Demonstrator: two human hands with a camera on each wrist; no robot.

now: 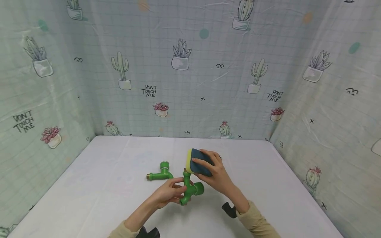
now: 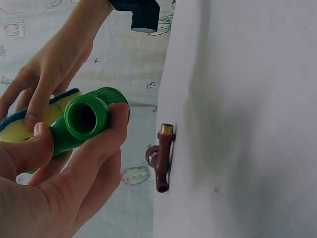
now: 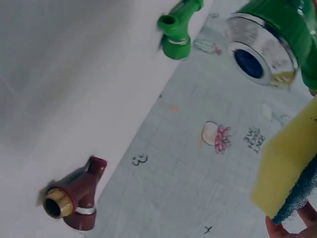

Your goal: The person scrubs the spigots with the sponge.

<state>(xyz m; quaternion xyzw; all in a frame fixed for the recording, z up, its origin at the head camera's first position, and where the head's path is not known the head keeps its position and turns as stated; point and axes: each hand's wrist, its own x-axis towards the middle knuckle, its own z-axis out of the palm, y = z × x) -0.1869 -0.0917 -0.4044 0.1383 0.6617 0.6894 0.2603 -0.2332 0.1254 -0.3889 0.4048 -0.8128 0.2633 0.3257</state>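
A green tap (image 1: 190, 189) with a round knob is held between the thumb and fingers of my left hand (image 1: 169, 193). Its round opening (image 2: 81, 121) faces the left wrist view. My right hand (image 1: 216, 172) grips a sponge (image 1: 203, 162) that has a dark blue scouring side and a yellow side. The yellow side lies against or very close to the tap's brass end; contact is hard to tell. Behind the left hand, a second green tap (image 1: 162, 173) lies on the table. A dark red tap (image 3: 81, 198) with a brass end shows in both wrist views.
The white table (image 1: 89, 191) is enclosed by hanging cloth (image 1: 202, 72) printed with cacti at the back and sides. A black wrist device (image 1: 229, 210) sits by the right forearm, and another black device (image 1: 148, 232) by the left.
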